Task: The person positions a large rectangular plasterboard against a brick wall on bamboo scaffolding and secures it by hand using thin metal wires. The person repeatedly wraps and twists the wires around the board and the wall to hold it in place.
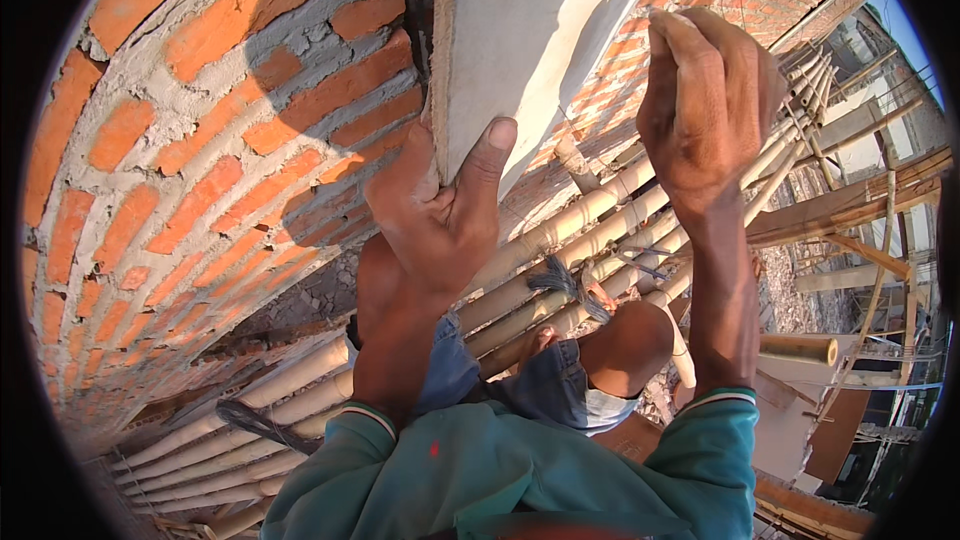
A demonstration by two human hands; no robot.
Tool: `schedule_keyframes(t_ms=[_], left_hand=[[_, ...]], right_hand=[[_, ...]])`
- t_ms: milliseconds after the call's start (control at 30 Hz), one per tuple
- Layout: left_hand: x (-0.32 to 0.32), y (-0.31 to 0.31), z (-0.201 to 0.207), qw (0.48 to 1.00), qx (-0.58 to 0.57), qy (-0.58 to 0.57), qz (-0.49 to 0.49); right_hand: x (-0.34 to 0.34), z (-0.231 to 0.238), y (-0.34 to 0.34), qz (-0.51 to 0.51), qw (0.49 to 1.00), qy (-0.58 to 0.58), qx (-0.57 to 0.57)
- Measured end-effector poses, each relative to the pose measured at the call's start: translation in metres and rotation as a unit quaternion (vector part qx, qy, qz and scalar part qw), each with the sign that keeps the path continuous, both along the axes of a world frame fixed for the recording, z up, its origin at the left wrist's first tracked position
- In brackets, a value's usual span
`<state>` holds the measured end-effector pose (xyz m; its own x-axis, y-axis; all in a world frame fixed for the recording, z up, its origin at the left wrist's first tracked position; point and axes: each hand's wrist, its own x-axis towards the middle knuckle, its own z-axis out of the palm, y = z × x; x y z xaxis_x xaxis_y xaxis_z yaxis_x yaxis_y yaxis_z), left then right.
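Observation:
A long pale board (525,35) with a rough left edge runs up beside the brick wall, its lower end toward me. My left hand (440,205) is closed on that lower end, the thumb flat against the pale face and the fingers round the left edge. To the right of the board, my right hand (710,105) is raised and apart from it. Its fingers are curled and pinched together, and whatever they may hold is hidden. A shadow falls across part of the board's face.
A wall of orange bricks (200,200) and grey mortar rises on the left. Beneath me, several bamboo poles (590,210) lie side by side, bound with dark ties (565,285). Wooden beams (850,205) and a cut bamboo end (825,351) stand at the right, above lower ground.

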<state>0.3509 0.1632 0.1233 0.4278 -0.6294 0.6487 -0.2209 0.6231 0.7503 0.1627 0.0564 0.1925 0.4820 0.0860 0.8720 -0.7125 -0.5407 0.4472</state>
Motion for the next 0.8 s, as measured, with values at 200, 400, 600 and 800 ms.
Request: schedule_keyframes(t_ms=[200,400,600,800], left_hand=[[0.002,-0.012,-0.005,0.998,-0.052,-0.006,0.017],[-0.007,-0.025,0.001,0.992,-0.085,0.012,0.095],[-0.002,-0.013,0.005,0.992,-0.064,-0.079,0.077],[0.059,-0.018,-0.002,0.909,-0.082,-0.370,0.170]], right_hand=[[-0.032,-0.110,0.020,0.061,0.715,-0.056,0.694],[-0.056,-0.125,0.027,-0.025,0.935,-0.021,0.354],[-0.090,-0.195,0.055,0.193,0.563,0.170,0.785],[-0.161,-0.342,0.065,0.002,0.530,0.092,0.843]])
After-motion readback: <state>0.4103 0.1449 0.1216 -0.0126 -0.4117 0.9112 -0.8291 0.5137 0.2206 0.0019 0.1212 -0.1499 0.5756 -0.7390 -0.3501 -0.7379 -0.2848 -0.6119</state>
